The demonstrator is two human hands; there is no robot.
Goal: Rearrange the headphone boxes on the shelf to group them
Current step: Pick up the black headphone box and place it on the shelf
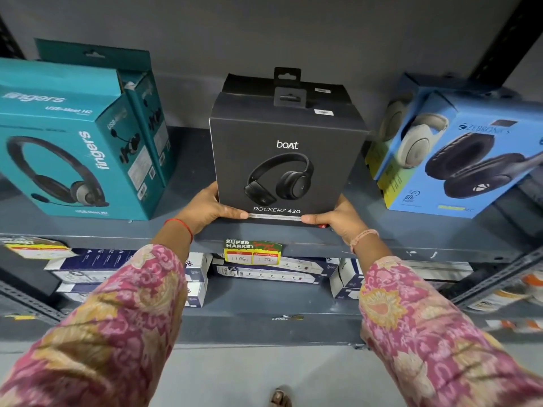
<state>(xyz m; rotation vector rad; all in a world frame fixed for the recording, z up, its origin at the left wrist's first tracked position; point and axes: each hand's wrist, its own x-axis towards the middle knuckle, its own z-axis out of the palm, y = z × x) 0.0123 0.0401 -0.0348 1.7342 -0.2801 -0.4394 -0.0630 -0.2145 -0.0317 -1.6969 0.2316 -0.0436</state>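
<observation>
A grey metal shelf (367, 230) was seen against a plain grey wall, with headphone boxes stood along it. At its middle, near the front edge, a black boat box (286, 163) was stood upright and was gripped at its two lower corners: the left hand (210, 211) was clamped on the bottom left corner, thumb laid along the lower front edge, and the right hand (338, 220) was clamped likewise on the bottom right corner. A second black box (255, 82) was stood directly behind it, only its top and hang tab being visible. To the left, apart from the black pair, two teal fingers boxes (73, 148) were set one behind the other. To the right, two blue Zebronics boxes (470, 160) were placed, the front one tilted. A supermarket price tag (252, 251) was fixed to the shelf's front lip below the held box. White and blue cartons (273, 270) were laid on the lower shelf.
</observation>
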